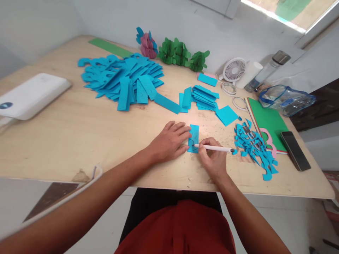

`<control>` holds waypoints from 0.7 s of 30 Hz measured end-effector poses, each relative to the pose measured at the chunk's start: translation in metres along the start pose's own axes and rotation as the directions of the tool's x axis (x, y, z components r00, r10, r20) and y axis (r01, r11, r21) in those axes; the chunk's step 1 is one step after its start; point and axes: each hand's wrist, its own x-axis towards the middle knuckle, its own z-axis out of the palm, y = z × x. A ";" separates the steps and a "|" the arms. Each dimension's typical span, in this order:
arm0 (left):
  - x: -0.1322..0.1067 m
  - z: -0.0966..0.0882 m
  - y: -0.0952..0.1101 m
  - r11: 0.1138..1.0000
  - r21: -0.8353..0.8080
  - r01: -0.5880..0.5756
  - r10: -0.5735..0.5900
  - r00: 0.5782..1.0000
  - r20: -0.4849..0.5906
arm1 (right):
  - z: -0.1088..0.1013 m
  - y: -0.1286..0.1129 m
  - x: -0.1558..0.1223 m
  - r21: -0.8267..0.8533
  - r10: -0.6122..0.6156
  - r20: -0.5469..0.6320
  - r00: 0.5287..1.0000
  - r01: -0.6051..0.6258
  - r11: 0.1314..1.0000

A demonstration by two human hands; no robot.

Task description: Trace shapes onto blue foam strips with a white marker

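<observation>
A small blue paper rectangle (pixel 195 131) lies on the wooden table with a dark curved line drawn on its lower part. My left hand (pixel 171 141) rests flat on the table, fingers stretched out, with the fingertips on the paper's left edge. In my right hand (pixel 214 158) is a white pen (pixel 218 148), pinched between thumb and fingers. Its tip touches the paper near the curved line, and its dark end points right. Behind my hands sits a stack of folded blue paper pieces (pixel 203 97).
A big heap of cut blue paper (pixel 122 77) spreads at the back left. Blue scraps (pixel 251 141) lie on the right beside a phone (pixel 295 151) and a green sheet (pixel 272 118). Along the wall stand green paper figures (pixel 174 52) and a small fan (pixel 234 70).
</observation>
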 end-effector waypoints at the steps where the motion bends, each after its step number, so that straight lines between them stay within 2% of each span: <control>1: 0.000 0.000 0.000 1.000 0.001 0.000 0.000 1.000 0.000 | 0.000 0.000 0.000 0.008 0.003 0.004 1.000 -0.003 1.000; 21: 0.000 0.000 0.000 1.000 -0.007 -0.001 0.001 1.000 0.009 | 0.006 0.002 -0.001 0.189 0.083 0.104 0.991 -0.102 0.977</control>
